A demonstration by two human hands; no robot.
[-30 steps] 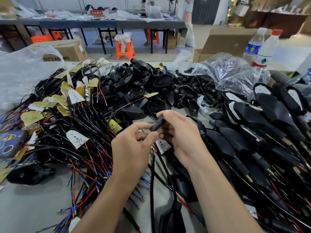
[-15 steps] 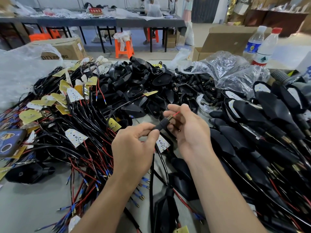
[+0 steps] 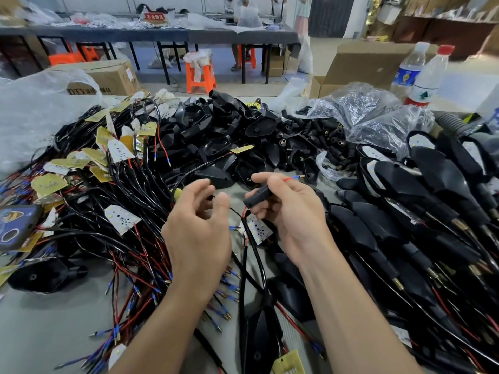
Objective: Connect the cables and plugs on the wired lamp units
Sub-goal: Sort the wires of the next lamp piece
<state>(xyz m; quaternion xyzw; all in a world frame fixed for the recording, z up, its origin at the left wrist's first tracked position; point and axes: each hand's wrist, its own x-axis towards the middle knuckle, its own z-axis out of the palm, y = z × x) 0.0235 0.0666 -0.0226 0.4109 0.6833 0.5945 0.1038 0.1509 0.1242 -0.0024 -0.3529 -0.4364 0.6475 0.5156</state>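
My right hand (image 3: 291, 211) grips a short black plug sleeve (image 3: 258, 197) at table centre. A thin red wire (image 3: 293, 178) with a blue-and-metal tip pokes out of its far end, past my fingers. Black and red wires trail down from the sleeve's near end to a small white LED board (image 3: 256, 228) under the hand. My left hand (image 3: 198, 228) hovers just left of the sleeve with fingers spread, touching nothing. A black lamp housing (image 3: 260, 338) on a black cable lies between my forearms.
A tangle of black and red cables with LED boards (image 3: 121, 218) fills the left. Empty black housings (image 3: 216, 130) pile at the back. Assembled lamp units (image 3: 432, 211) stack on the right. Two bottles (image 3: 429, 76) stand back right. A phone (image 3: 16, 225) lies at far left.
My left hand let go of the sleeve and drew back left, opening. The red wire now sticks farther out of the sleeve's far end. The right hand keeps hold.
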